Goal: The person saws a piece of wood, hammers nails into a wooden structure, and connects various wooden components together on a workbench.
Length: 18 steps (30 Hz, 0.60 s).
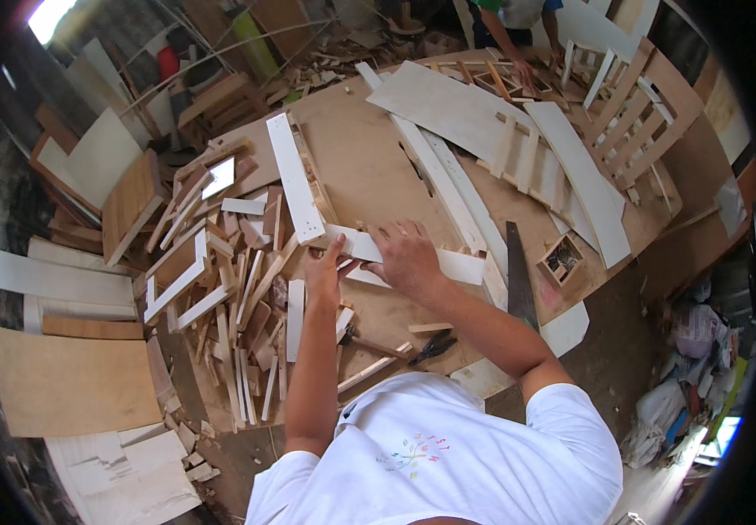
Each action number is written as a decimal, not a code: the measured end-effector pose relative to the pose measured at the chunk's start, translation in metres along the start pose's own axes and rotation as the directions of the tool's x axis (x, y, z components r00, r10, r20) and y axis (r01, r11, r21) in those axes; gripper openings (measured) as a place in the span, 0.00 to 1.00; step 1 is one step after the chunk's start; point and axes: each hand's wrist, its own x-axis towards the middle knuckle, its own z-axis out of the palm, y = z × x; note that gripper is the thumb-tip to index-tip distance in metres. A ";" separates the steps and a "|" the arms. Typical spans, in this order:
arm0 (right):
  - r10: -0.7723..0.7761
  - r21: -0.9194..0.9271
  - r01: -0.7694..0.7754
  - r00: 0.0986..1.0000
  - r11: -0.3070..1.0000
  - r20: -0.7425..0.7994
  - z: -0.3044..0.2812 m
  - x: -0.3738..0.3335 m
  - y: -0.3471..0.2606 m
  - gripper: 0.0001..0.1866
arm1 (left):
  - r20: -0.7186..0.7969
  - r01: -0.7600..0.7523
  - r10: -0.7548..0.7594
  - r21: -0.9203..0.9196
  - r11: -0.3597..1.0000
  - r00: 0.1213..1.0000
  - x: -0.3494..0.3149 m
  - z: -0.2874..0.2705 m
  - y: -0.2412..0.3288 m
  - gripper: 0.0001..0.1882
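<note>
Two white boards meet in an L on the worktable: a long board (290, 171) reaching away and a shorter board (458, 265) running to the right. Close to their corner, my left hand (325, 269) grips the shorter board, thumb up along its face. My right hand (404, 255) is curled over the same board from above, a little to the right. Whether a small piece sits between the fingers is hidden. Nearer me lie pliers (433, 348) with dark handles and a wooden-handled tool (376, 346) that looks like a hammer.
Wood offcuts (246, 289) are heaped on the left. At right are a handsaw (520, 276), a small wooden box (562, 260) of nails or screws, long white panels (457, 114) and a slatted wooden frame (645, 114). Another person's hand (525, 74) works at the far edge.
</note>
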 end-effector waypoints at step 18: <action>0.117 0.154 -0.121 0.993 0.981 0.031 -0.020 0.006 -0.007 0.27 | 0.098 -0.004 0.014 -0.100 0.995 0.995 -0.004 -0.002 0.004 0.23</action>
